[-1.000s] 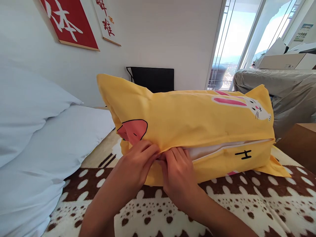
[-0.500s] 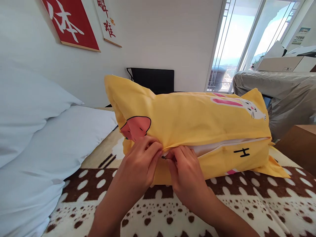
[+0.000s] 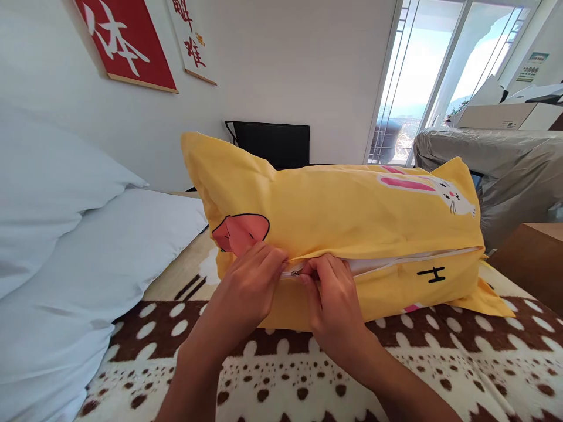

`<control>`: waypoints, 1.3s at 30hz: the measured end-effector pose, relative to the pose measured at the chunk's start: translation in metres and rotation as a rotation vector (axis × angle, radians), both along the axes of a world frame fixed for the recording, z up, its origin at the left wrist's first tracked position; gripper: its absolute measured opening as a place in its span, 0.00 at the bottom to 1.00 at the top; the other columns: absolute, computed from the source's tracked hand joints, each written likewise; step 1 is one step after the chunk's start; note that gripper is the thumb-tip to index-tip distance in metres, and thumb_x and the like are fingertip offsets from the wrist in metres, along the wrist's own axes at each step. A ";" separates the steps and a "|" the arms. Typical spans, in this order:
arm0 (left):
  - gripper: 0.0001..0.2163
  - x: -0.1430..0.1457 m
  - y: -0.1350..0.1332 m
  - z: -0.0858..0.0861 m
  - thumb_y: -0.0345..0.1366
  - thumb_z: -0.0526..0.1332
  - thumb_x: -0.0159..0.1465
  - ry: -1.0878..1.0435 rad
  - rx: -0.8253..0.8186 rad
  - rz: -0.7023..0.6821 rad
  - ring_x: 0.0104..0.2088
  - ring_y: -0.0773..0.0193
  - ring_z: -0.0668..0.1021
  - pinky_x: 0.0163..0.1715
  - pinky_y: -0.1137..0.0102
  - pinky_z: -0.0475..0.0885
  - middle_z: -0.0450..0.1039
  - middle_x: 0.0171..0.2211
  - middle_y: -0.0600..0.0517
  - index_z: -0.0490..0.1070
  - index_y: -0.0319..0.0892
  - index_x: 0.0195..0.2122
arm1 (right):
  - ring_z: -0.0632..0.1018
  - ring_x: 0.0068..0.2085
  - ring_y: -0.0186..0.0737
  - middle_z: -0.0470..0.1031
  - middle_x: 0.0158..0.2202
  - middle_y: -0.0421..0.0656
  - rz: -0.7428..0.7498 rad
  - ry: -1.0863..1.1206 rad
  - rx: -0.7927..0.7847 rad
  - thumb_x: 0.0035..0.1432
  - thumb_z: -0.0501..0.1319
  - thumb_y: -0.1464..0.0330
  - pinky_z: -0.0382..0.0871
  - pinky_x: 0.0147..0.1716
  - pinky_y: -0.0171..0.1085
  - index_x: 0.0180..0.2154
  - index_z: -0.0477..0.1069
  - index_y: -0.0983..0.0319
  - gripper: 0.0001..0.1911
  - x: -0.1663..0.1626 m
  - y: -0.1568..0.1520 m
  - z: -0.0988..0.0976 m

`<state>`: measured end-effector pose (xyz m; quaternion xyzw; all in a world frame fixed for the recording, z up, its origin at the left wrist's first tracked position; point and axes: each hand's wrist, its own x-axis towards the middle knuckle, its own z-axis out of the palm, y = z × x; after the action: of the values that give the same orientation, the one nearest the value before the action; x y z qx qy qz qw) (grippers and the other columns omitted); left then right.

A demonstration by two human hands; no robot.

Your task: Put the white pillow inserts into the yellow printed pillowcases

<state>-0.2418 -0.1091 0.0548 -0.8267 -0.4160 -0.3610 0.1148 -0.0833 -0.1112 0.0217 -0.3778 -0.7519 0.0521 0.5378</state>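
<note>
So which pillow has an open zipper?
The yellow bunny pillow: its zipper gapes toward the right end. The white pillows at the left show no zipper.

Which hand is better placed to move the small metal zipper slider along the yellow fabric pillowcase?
Probably the right hand: it pinches at the small metal zipper slider, while the left hand holds the yellow fabric pillowcase left of it.

Home, bedroom-type room. Evidence: white pillows (image 3: 118,252) at left, brown-and-white patterned blanket (image 3: 272,381), rabbit-print yellow pillowcase (image 3: 334,205), calligraphy hangings (image 3: 149,70) on plain wall (image 3: 299,70), big window (image 3: 417,76), cardboard box (image 3: 492,116) atop sheet-covered furniture (image 3: 519,155) at right.
</note>
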 end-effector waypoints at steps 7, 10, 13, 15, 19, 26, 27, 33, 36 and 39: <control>0.06 -0.001 -0.001 0.001 0.29 0.48 0.66 -0.026 -0.018 0.061 0.31 0.67 0.67 0.32 0.71 0.62 0.64 0.29 0.54 0.59 0.42 0.32 | 0.65 0.34 0.41 0.68 0.31 0.44 -0.153 -0.115 0.102 0.61 0.50 0.75 0.57 0.35 0.40 0.31 0.63 0.61 0.08 0.011 0.003 0.008; 0.05 0.004 0.001 -0.002 0.30 0.50 0.66 -0.050 0.026 0.105 0.31 0.66 0.66 0.33 0.70 0.62 0.63 0.29 0.54 0.59 0.42 0.32 | 0.65 0.35 0.41 0.68 0.33 0.45 -0.157 -0.153 0.189 0.61 0.50 0.77 0.58 0.38 0.41 0.31 0.64 0.61 0.09 0.012 0.001 0.009; 0.04 0.006 0.008 -0.006 0.31 0.51 0.66 -0.020 0.043 0.071 0.32 0.65 0.65 0.35 0.69 0.62 0.64 0.29 0.53 0.61 0.41 0.34 | 0.67 0.38 0.41 0.70 0.37 0.45 -0.118 -0.190 0.227 0.59 0.49 0.80 0.58 0.41 0.40 0.31 0.64 0.61 0.11 0.011 0.002 0.007; 0.06 0.007 0.013 -0.009 0.30 0.51 0.67 -0.006 0.046 0.050 0.32 0.65 0.65 0.36 0.68 0.61 0.64 0.27 0.53 0.61 0.42 0.32 | 0.67 0.37 0.40 0.70 0.34 0.44 -0.109 -0.198 0.217 0.59 0.49 0.81 0.58 0.40 0.40 0.31 0.63 0.61 0.11 0.009 0.004 0.005; 0.10 0.007 0.020 -0.014 0.29 0.51 0.66 -0.043 0.126 0.100 0.27 0.67 0.63 0.32 0.69 0.59 0.60 0.23 0.55 0.58 0.42 0.26 | 0.65 0.34 0.39 0.68 0.30 0.42 -0.147 -0.182 0.195 0.61 0.49 0.79 0.57 0.38 0.39 0.31 0.61 0.61 0.09 0.004 0.009 0.000; 0.12 0.007 0.024 -0.018 0.29 0.54 0.64 -0.040 0.282 0.103 0.21 0.69 0.60 0.25 0.71 0.56 0.54 0.18 0.58 0.55 0.42 0.23 | 0.66 0.34 0.40 0.69 0.30 0.43 -0.161 -0.275 0.228 0.63 0.49 0.76 0.58 0.35 0.39 0.32 0.61 0.61 0.08 0.026 0.017 -0.002; 0.13 0.007 0.024 -0.017 0.30 0.53 0.64 -0.035 0.294 0.104 0.20 0.69 0.60 0.24 0.71 0.56 0.54 0.18 0.58 0.55 0.42 0.23 | 0.66 0.33 0.40 0.69 0.30 0.44 -0.156 -0.270 0.227 0.63 0.49 0.76 0.58 0.35 0.38 0.32 0.61 0.61 0.08 0.035 0.017 -0.002; 0.13 0.008 0.024 -0.015 0.30 0.54 0.64 -0.011 0.281 0.101 0.20 0.69 0.58 0.25 0.70 0.56 0.52 0.18 0.58 0.54 0.42 0.22 | 0.70 0.38 0.40 0.73 0.35 0.44 -0.199 -0.128 0.321 0.61 0.53 0.77 0.60 0.39 0.40 0.34 0.62 0.61 0.06 0.067 0.012 -0.011; 0.12 0.006 0.024 -0.016 0.31 0.54 0.65 -0.010 0.284 0.095 0.22 0.68 0.59 0.26 0.71 0.56 0.54 0.19 0.57 0.56 0.42 0.23 | 0.71 0.38 0.39 0.74 0.35 0.44 -0.232 -0.090 0.357 0.61 0.54 0.78 0.60 0.40 0.40 0.34 0.63 0.60 0.07 0.067 0.010 -0.014; 0.13 0.004 0.025 -0.016 0.33 0.55 0.65 0.009 0.276 0.070 0.22 0.68 0.60 0.26 0.71 0.57 0.56 0.20 0.57 0.57 0.42 0.23 | 0.71 0.39 0.40 0.74 0.34 0.44 -0.281 -0.073 0.363 0.61 0.54 0.77 0.60 0.41 0.41 0.34 0.64 0.60 0.07 0.071 0.012 -0.014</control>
<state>-0.2383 -0.0845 0.0387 -0.7896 -0.3904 -0.4067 0.2421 -0.0119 -0.0991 0.0076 -0.3777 -0.7079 -0.1731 0.5712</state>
